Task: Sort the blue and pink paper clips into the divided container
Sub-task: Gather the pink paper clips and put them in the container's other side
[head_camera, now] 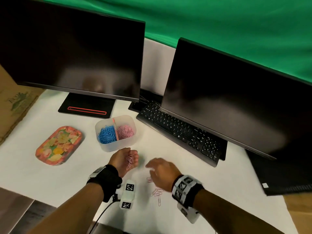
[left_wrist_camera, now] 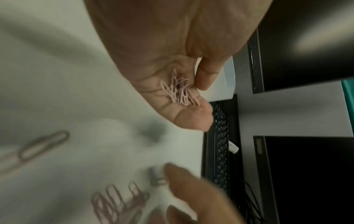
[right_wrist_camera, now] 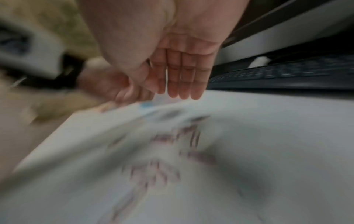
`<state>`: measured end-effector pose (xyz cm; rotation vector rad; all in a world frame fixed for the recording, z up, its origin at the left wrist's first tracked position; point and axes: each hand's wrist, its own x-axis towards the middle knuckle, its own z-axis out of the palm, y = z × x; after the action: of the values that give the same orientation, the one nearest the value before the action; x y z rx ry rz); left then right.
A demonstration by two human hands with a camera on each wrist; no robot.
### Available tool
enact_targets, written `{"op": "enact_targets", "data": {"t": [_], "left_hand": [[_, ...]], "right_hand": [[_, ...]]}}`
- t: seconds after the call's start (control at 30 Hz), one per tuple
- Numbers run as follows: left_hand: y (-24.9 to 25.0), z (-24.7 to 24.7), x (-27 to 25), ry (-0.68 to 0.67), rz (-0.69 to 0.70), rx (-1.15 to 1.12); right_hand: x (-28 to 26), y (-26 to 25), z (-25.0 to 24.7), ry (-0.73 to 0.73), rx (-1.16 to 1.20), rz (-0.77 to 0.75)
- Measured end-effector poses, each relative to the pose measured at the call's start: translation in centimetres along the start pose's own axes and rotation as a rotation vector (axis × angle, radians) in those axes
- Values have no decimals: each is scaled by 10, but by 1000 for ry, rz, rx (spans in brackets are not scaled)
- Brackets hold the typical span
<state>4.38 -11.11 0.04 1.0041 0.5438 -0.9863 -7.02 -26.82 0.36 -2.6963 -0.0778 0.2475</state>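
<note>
The left hand (head_camera: pixel 124 158) cups a small bunch of pink clips (left_wrist_camera: pixel 180 91) in curled fingers (left_wrist_camera: pixel 204 75), just in front of the container (head_camera: pixel 116 132); the right hand (head_camera: pixel 162 173) hovers with straight fingers (right_wrist_camera: pixel 184 75), holding nothing, above loose pink clips (head_camera: pixel 156 191) on the white surface (head_camera: pixel 219 191); the container holds blue clips (head_camera: pixel 107 134) left, pink (head_camera: pixel 125 130) right.

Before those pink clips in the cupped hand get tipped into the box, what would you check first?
1. Left hand cups the pink clips, nothing slipping out: ok.
2. Pink compartment of the divided container has room: ok.
3. Blue clips kept on their own side: ok.
4. Left hand above the pink side: not ok, it is short of the box.
5. Right hand free for the loose clips on the table: ok.
6. No blue clip hidden in the handful: cannot tell.
</note>
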Motion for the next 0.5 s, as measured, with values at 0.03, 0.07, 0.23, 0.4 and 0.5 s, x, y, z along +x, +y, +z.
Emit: {"op": "enact_targets", "data": {"t": [0.03, 0.07, 0.23, 0.4, 0.5], "left_hand": [[3, -6, -1, 18, 6, -1], [6, -12, -1, 46, 17, 13], [12, -28, -2, 125, 60, 91], [7, -24, -3, 115, 69, 164], [3, -19, -4, 96, 59, 180]], "right_hand": [[-7, -2, 15, -85, -63, -173], [-12, -5, 31, -173, -100, -337], [-22, -18, 53, -392, -248, -591], [-26, 26, 35, -252, -345, -496], [-30, 37, 14, -169, -310, -400]]}}
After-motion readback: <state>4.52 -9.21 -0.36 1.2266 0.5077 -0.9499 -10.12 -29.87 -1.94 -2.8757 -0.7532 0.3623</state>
